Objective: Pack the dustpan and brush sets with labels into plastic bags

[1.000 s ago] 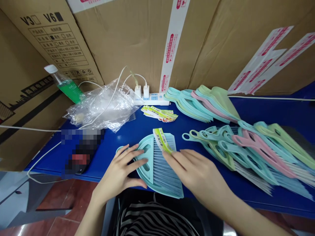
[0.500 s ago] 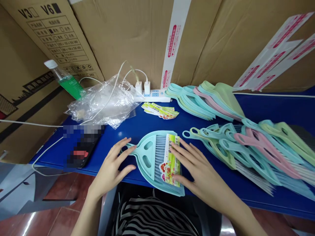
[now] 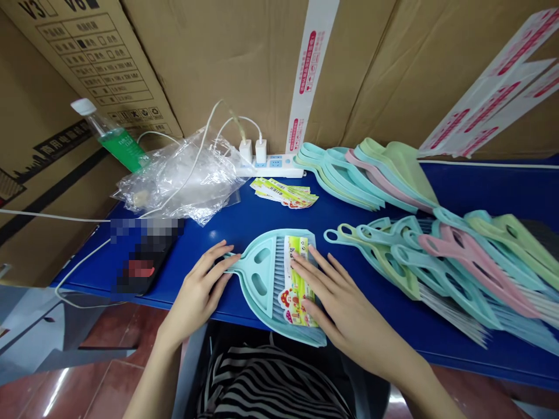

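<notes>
A light-blue dustpan [image 3: 251, 302] lies at the table's front edge, its handle towards the left. A matching hand brush [image 3: 263, 272] with grey-blue bristles is nested in it. My left hand [image 3: 201, 285] is closed at the handle end, fingertips on top; the thumb is mostly hidden. Across the bristles lies a printed label card [image 3: 294, 291], yellow-green with mushroom pictures. My right hand [image 3: 336, 297] rests on the card's right part, its fingers stretched out and slightly spread.
Label cards [image 3: 283, 193] lie behind the dustpan. Stacked dustpans [image 3: 371, 174] and loose hand brushes [image 3: 449, 273] fill the right side. Left are a black item [image 3: 161, 256], partly pixelated, plastic bags [image 3: 183, 180] and a bottle [image 3: 117, 145]. A power strip [image 3: 279, 166] stands against cardboard boxes [image 3: 227, 58].
My right hand has slid the label card slightly left over the bristles. My left thumb has drawn in under the fingers at the handle. The view has shifted slightly.
</notes>
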A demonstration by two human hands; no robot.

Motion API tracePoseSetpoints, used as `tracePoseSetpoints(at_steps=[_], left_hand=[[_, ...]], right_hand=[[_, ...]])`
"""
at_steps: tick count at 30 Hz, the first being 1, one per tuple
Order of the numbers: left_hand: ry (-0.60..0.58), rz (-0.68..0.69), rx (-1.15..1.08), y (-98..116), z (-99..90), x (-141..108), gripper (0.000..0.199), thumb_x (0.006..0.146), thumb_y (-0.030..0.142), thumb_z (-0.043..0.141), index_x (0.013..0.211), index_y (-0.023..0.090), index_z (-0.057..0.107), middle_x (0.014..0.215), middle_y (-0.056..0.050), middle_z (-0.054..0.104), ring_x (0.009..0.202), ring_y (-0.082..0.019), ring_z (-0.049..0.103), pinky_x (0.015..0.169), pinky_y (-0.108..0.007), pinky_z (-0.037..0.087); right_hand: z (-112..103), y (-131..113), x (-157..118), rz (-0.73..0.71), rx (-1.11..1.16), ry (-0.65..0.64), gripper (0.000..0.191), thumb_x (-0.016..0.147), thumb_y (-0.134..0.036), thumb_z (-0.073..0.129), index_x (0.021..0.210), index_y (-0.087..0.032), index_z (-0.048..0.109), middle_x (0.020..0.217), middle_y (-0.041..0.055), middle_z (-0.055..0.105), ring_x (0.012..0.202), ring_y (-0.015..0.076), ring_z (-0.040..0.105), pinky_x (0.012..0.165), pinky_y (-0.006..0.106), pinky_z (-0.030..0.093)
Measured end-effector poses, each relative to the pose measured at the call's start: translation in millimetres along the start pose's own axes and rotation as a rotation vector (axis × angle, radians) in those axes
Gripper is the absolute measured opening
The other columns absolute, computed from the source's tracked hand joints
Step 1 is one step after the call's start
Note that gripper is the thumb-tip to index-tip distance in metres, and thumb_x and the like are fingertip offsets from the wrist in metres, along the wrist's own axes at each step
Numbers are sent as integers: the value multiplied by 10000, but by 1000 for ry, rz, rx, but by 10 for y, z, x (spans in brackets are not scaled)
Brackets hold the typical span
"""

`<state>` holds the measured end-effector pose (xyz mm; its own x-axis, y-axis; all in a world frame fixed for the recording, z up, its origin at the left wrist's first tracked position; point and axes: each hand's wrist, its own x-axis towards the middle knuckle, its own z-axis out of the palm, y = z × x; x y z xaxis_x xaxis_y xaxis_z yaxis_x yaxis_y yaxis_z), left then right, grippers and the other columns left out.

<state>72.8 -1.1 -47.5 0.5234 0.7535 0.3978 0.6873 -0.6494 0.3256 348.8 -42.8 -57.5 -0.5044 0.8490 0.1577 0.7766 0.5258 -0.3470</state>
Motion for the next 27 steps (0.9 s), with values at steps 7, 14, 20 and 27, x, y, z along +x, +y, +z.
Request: tracePoseSetpoints(at_steps=[7,14,20,27], left_hand=[[2,6,8,15,4,-2,300,981,165,424,1251,231,539,1277,-87,595,1303,-237,503,1032,-410,503],[-2,1,4,18,7,18,303,980,163,428,1253,230,540,1280,-86,593,1311,-235,495,1041,-406,497],[-2,-4,-10,1,13,1,315,978,162,430,1264,237,538,1284,-85,594,1303,-236,504,1040,-414,498],[-2,-19,-19,-7,18,-5,321,977,173,429,1266,248,549,1276,-85,605,1294,-251,515,1036,-439,498]], right_hand=[[13,-21,-5,-29,-56,-2,567,1008,-308,330,1546,-248,163,1578,14,252,1466,276,40,1111,573,331],[0,-58,35,-31,-74,36,517,972,-263,374,1488,-241,371,1557,51,342,1473,308,92,1099,577,346],[-21,-16,-39,-31,-96,87,570,955,-240,400,1517,-238,306,1550,85,352,1471,306,128,1089,569,360],[-3,22,-142,-46,-96,65,690,932,-468,502,1530,-222,259,1567,98,299,1462,301,151,1103,573,341]])
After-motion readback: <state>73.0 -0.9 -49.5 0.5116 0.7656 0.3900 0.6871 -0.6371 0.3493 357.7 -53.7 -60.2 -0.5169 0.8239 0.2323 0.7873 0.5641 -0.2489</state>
